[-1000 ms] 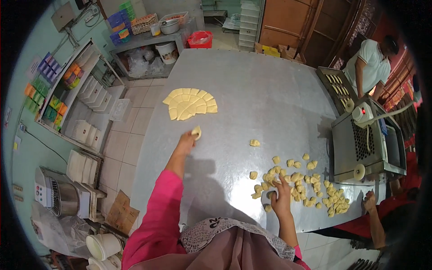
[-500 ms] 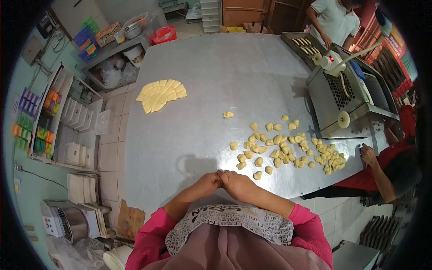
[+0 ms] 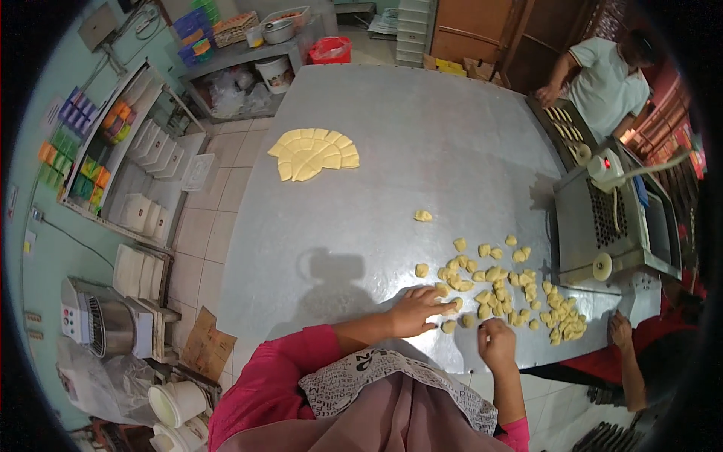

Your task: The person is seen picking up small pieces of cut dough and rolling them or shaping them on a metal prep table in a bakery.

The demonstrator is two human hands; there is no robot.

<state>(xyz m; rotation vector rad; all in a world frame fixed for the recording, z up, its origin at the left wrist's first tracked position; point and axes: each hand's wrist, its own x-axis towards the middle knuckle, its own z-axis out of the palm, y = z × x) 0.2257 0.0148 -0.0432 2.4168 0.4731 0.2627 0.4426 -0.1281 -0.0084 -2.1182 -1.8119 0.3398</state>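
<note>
My left hand reaches over the near side of the steel table with its fingers stretched out and apart. Its fingertips are at a small yellow dough piece by the edge of the scattered pile. To its right, my right hand is closed, knuckles up, beside the pile; whatever its curled fingers may hold is hidden. Between the two hands lie loose dough pieces. Several more dough pieces are heaped to the right. A flattened dough sheet, cut into sections, rests at the far left.
A dough machine stands at the table's right, with a person in a light shirt behind it. Another person's hand rests at the right edge. Shelves, a mixer and buckets line the left.
My hands were together in front of me. They have parted and moved right to the dough pieces, the left fingers spreading. The view has shifted, and the light-shirted person's hand is over the machine's tray.
</note>
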